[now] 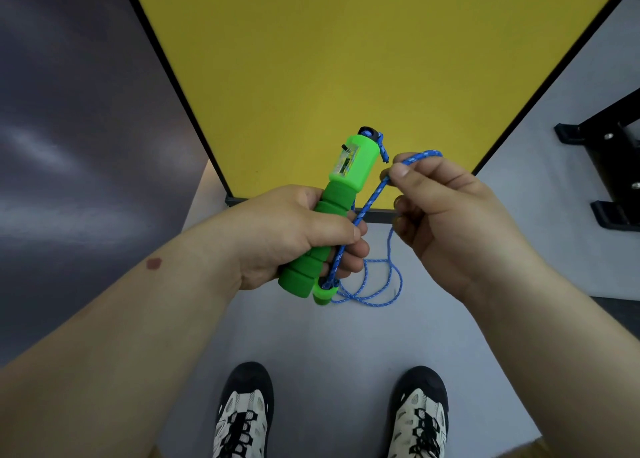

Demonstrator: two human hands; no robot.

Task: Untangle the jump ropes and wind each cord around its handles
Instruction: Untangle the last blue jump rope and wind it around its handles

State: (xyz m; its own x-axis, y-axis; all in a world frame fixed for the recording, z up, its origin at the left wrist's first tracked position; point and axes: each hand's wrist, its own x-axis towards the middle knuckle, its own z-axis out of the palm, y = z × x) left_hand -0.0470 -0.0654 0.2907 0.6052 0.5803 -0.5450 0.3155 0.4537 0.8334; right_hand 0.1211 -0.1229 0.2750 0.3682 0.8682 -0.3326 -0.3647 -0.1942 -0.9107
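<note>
- A yellow table point(346, 59) with a black edge fills the upper middle of my view, its near corner just beyond my hands
- The pale grey floor point(311, 347) spreads below it, and a dark wall point(69, 111) rises along my left side
- A black metal frame point(609, 160) with bolts stands on the floor at the far right, well apart from the table corner
- My two shoes point(244, 412), black and off-white with dark laces, stand side by side at the bottom of the view
- My left hand point(294, 232) is wrapped around the green handles point(332, 215), fingers curled over the foam grip and thumb across the front; the handles point up and slightly right, in the air in front of the table corner
- A second green handle end pokes out below my fist, lying against the first
- My right hand point(443, 212) sits just beside the handles, thumb and forefinger pinching a bend of the blue cord point(372, 198), the other fingers loosely curled
- The cord runs from that pinch down across my left fingers to the bottom of the handles, and the rest hangs in slack loops below my hands
- A short knotted cord end sticks out beside the black cap point(369, 133) at the top of the handle
</note>
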